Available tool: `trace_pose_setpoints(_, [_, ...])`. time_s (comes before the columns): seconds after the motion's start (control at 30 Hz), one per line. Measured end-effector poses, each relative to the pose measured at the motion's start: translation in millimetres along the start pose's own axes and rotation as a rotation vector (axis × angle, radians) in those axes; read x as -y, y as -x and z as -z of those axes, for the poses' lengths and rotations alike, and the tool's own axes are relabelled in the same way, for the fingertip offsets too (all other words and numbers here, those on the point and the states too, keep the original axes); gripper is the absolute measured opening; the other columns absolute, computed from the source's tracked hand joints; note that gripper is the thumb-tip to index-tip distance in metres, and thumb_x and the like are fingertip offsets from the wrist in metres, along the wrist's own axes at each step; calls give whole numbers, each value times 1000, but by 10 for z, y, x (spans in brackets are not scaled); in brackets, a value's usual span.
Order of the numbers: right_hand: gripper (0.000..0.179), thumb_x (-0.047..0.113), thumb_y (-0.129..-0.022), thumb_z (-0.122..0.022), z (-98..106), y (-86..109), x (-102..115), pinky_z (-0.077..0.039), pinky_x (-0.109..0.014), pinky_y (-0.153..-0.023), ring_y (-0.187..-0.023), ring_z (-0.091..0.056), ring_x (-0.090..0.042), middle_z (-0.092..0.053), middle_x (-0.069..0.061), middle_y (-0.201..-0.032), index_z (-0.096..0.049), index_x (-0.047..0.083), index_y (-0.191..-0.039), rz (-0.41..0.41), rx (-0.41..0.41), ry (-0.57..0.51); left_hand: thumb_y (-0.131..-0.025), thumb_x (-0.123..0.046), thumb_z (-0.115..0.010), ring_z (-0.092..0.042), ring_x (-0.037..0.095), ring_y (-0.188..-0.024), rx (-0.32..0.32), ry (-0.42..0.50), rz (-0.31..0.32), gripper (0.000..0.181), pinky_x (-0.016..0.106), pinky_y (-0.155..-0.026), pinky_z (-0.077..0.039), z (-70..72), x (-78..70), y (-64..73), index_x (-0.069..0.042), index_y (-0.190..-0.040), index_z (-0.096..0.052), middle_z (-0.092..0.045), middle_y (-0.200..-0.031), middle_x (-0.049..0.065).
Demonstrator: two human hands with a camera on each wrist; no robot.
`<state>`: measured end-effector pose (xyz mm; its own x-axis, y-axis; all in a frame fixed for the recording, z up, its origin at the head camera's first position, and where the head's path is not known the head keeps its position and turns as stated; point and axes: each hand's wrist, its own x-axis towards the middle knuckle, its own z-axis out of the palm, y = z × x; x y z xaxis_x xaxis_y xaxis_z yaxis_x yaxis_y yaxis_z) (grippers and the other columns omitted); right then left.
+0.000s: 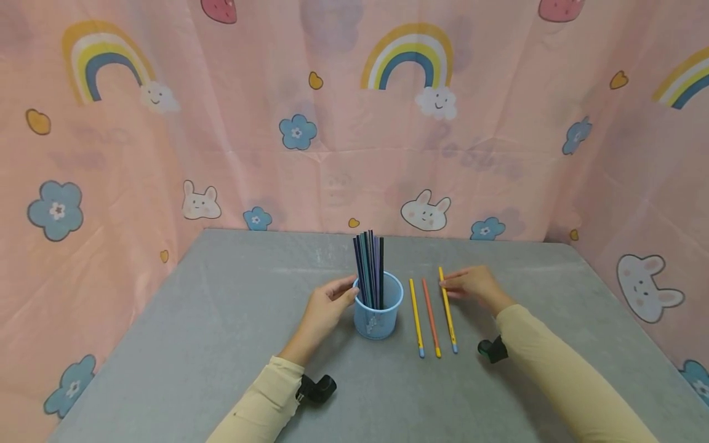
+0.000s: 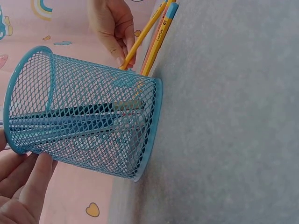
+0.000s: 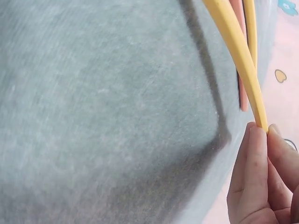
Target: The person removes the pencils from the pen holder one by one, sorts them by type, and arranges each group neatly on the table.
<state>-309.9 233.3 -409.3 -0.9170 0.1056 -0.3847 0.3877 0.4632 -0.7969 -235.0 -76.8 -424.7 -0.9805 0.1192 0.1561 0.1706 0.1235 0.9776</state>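
Note:
A light blue mesh pen cup (image 1: 375,323) stands upright on the table with several dark, blue and purple pencils (image 1: 370,271) leaning in it. My left hand (image 1: 331,307) holds the cup at the left side of its rim, and in the left wrist view the fingers (image 2: 39,179) lie against the mesh. Right of the cup, my right hand (image 1: 473,286) pinches the far end of a yellow pencil (image 1: 448,314) between thumb and fingertips. In the right wrist view this pencil (image 3: 240,60) casts a shadow on the table. Another yellow pencil (image 1: 416,320) and an orange pencil (image 1: 431,320) lie between it and the cup.
The grey table (image 1: 221,344) extends around the cup and pencils. A pink curtain (image 1: 249,166) with rainbows, flowers and rabbits hangs behind and at both sides. Black wrist cameras (image 1: 318,389) sit on both forearms.

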Motion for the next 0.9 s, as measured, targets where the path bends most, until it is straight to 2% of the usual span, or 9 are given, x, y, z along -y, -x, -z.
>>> trace_pose_setpoints(0.4, [35,10,-90,-73,-24,10,-15,-62,-24,-67,-66,-69,-8,-74,-4,-83,-66,-9,-119,-31,6,6,-98,-15,-63,-64,33,-120,1,-1,7,37,35,-98,-57,-12,0,-7,3,-131,-62,-65,-131,21])
trace_pose_setpoints(0.67, [32,8,-89,-74,-64,-80,-26,-62,-23,-66,-65,-68,-8,-73,0,-77,-67,-8,-117,-66,2,-3,-98,-16,-64,-66,31,-118,-14,-1,7,37,34,-97,-58,-2,25,-19,2,-130,-63,-66,-129,20])
trace_pose_setpoints(0.9, [28,6,-88,-74,-103,-112,-61,-61,-23,-63,-63,-66,-7,-72,0,-76,-69,-8,-111,-48,-21,40,-98,-16,-64,-66,31,-118,-4,-6,0,37,34,-97,-58,-2,18,-14,2,-130,-63,-66,-130,19])
